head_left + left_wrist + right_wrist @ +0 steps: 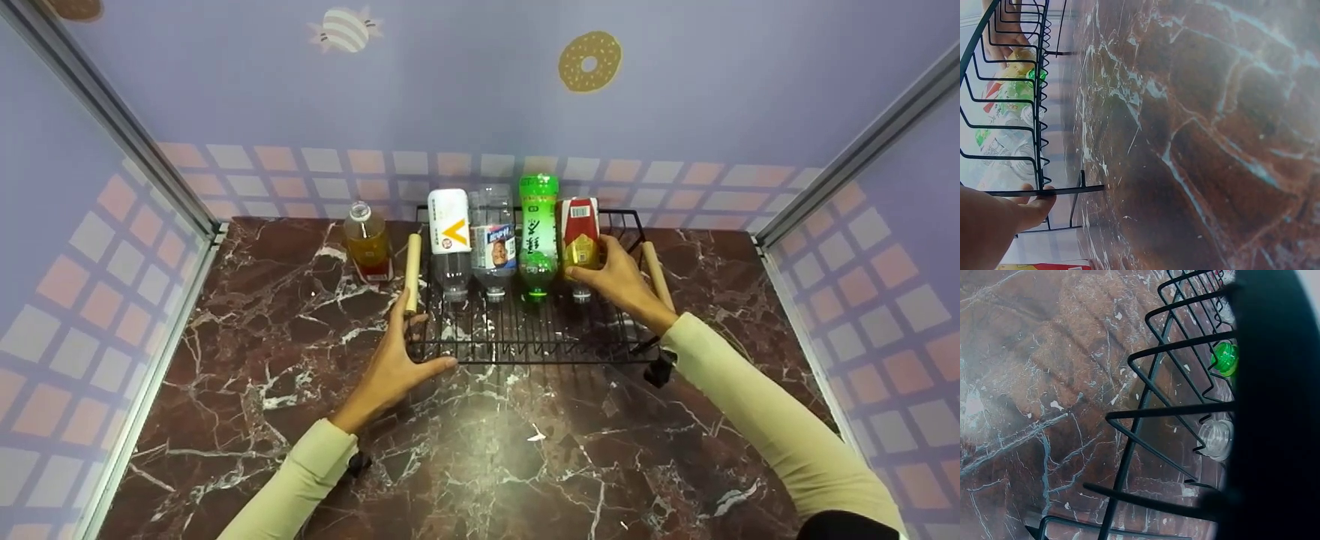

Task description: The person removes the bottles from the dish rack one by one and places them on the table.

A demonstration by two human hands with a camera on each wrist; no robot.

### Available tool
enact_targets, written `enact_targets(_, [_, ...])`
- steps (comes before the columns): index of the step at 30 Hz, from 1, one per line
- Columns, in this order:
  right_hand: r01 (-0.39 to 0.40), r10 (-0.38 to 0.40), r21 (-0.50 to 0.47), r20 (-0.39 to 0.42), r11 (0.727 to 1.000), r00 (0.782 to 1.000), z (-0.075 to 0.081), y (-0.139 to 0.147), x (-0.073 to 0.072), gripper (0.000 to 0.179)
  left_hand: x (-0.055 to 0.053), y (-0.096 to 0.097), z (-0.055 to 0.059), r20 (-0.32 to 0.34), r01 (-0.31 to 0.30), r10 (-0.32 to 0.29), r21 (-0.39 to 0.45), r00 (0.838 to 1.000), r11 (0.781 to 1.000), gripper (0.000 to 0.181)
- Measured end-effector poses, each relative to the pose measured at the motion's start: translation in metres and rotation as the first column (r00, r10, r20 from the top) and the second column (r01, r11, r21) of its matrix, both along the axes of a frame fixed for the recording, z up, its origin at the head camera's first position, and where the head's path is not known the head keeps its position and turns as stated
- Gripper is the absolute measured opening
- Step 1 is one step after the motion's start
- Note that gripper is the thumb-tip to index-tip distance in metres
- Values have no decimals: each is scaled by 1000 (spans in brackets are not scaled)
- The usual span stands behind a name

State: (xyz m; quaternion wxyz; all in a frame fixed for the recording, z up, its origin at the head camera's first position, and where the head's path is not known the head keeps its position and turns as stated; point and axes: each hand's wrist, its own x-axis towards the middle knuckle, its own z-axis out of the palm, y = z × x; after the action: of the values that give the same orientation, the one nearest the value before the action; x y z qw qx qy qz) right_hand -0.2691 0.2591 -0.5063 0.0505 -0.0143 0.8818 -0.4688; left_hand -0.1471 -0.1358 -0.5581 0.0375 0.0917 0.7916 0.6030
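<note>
A black wire dish rack (525,352) with wooden handles stands near the back wall. My left hand (397,356) holds its front left corner, thumb along the front rail and fingers by the left handle (413,274). My right hand (622,277) grips a bottle with a red and yellow label (580,225), rightmost in the rack. Beside it, necks toward me, lie a green bottle (538,225), a clear bottle with a blue and white label (495,247) and a white-labelled bottle (448,221). In the right wrist view, green (1224,358) and clear bottle necks (1217,439) show behind the wires.
A bottle of yellowish liquid (369,244) stands upright left of the rack. The right wooden handle (658,277) is beside my right wrist. A dark marbled tabletop (480,450) lies under everything, with patterned panels (465,90) at the back and both sides.
</note>
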Motion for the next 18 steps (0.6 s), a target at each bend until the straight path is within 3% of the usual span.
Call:
enact_targets(6, [2,-2,30,7,1000,1000,-7,0,-3,93,-1,-1,-3,6,5,-5,42,1000,999,140])
enact_targets(18, [24,-24,-8,17,1000,1000,-5,2,-3,89,1,-1,-2,8,-7,7,-1,1000,1000,139])
